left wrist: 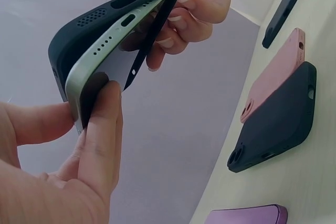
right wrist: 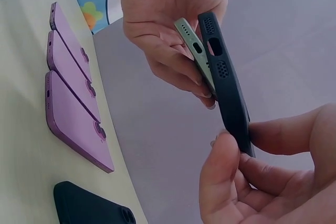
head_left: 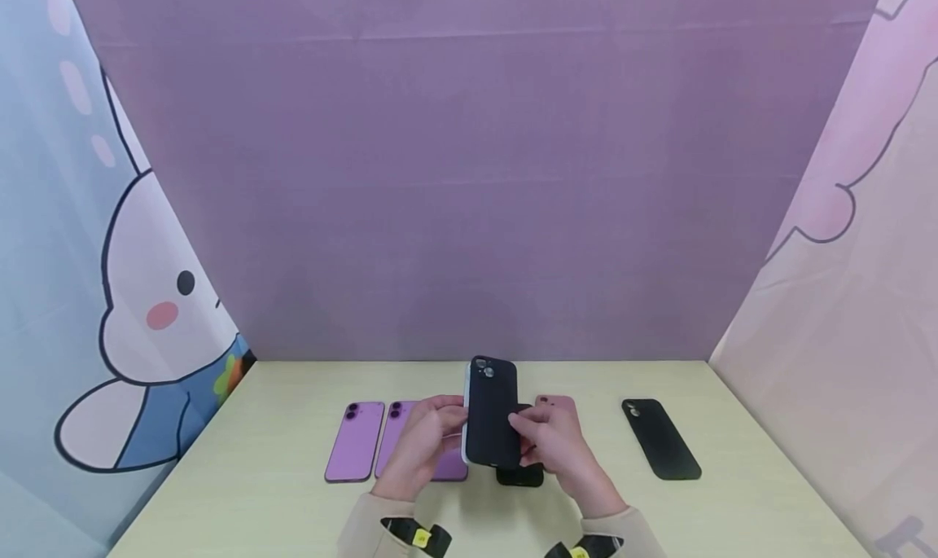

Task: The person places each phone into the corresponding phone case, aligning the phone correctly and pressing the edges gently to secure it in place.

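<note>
My left hand [head_left: 425, 440] grips a pale green phone [left wrist: 100, 51] by its long edge, thumb on one side and fingers on the screen side. Opposite it, my right hand [head_left: 553, 444] pinches the side of a black phone case [head_left: 494, 415] between thumb and fingers. Both are raised above the table, and the case's back faces the head camera. Seen from the left wrist, the phone sits tilted in the case: its edge by the right hand lies against the case's corner, while a gap shows on the left hand's side.
Three purple phones [right wrist: 79, 119] lie side by side at left on the pale table [head_left: 293, 501]. Under the hands lie a black case [left wrist: 278, 119] and a pink phone [left wrist: 275, 74]. Another black phone or case [head_left: 662, 440] lies further right. A purple backdrop [head_left: 469, 175] stands behind.
</note>
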The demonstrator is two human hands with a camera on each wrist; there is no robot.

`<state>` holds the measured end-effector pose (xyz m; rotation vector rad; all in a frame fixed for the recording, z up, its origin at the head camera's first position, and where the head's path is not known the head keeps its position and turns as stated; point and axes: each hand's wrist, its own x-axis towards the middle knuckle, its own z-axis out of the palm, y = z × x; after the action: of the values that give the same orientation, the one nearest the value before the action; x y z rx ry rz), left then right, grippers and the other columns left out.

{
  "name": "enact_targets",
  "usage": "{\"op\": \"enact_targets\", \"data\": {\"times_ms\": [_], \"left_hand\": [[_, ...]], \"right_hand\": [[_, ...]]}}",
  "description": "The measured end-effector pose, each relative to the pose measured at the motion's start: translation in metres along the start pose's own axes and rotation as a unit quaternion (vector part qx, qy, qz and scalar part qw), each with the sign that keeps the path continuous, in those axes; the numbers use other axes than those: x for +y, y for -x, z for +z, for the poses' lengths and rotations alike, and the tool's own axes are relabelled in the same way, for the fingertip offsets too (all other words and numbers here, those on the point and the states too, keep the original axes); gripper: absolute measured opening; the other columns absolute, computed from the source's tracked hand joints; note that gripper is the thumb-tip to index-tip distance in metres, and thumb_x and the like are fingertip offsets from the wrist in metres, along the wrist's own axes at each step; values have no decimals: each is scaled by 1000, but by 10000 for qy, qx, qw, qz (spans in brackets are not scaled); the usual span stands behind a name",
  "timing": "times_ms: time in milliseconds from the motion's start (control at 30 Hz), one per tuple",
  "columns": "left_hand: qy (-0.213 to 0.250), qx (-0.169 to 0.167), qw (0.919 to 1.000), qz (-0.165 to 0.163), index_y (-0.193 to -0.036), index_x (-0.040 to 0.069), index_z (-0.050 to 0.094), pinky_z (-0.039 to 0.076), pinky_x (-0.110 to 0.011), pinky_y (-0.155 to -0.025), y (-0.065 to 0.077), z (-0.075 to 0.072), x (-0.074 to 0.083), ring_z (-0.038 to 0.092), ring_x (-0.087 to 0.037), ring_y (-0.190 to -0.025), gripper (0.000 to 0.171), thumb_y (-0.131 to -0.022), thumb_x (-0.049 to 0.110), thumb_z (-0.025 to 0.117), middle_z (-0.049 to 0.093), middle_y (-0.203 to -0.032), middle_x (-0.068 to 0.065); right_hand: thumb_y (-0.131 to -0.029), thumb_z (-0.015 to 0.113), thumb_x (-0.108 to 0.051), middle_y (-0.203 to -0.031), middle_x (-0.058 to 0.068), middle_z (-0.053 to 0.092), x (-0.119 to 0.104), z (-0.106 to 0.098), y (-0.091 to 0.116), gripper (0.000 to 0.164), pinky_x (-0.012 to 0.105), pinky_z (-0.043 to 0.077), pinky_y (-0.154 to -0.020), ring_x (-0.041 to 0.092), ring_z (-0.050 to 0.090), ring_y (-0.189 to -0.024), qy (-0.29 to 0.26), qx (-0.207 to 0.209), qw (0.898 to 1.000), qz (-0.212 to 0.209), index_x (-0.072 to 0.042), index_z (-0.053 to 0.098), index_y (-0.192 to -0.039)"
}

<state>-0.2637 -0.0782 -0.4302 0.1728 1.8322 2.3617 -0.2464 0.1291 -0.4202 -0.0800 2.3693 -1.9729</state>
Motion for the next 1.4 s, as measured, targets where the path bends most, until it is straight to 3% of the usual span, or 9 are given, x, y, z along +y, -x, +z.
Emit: {"op": "enact_targets", "data": {"times_ms": [533,767,933,1067,1200,1400], "left_hand": [[63,-210,9998,28,-121,-13,52,57,-31,-77,-1,0,1,67,-15,-82,30,-94,0,54,69,-93,-6],[92,-245,9996,-85,-126,-14,52,57,-31,-78,-1,-2,2,68,-16,-85,33,-101,8,54,69,-98,-7],[222,-194,9994,-172,-121,-11,57,58,-29,-75,-1,-2,2,68,-15,-80,28,-103,10,52,69,-92,-5],[236,-148,9993,-248,-111,-5,63,59,-31,-75,-2,-2,3,69,-16,-80,27,-102,20,59,70,-90,-6],[18,-89,9995,-290,-111,-4,65,59,-31,-77,-2,-1,3,69,-17,-82,41,-97,34,70,71,-91,-6],[-146,41,9994,-303,-113,-7,66,59,-29,-74,-3,0,0,69,-16,-79,43,-95,32,73,71,-89,-6]], "right_hand": [[-98,64,-15,-70,10,56,-3,2,2,28,34,55,-56,20,56,-60,-175,-92,9998,-22,11,68,-108],[-98,63,-14,-66,8,53,-4,2,2,23,31,53,-54,19,53,-57,-285,-139,9995,29,9,68,-99],[-97,63,-13,-65,7,51,-5,1,2,22,30,51,-53,18,51,-56,-390,-192,9990,78,8,66,-97],[-96,64,-13,-65,6,51,-6,1,2,21,29,50,-52,17,50,-56,-432,-201,9988,119,8,66,-96],[-94,66,-14,-63,6,51,-6,2,2,21,28,50,-51,16,50,-55,-369,-185,9991,136,7,67,-93],[-93,68,-17,-62,5,52,-2,3,0,22,30,52,-51,17,51,-54,-107,-149,9998,95,5,69,-90]]}}
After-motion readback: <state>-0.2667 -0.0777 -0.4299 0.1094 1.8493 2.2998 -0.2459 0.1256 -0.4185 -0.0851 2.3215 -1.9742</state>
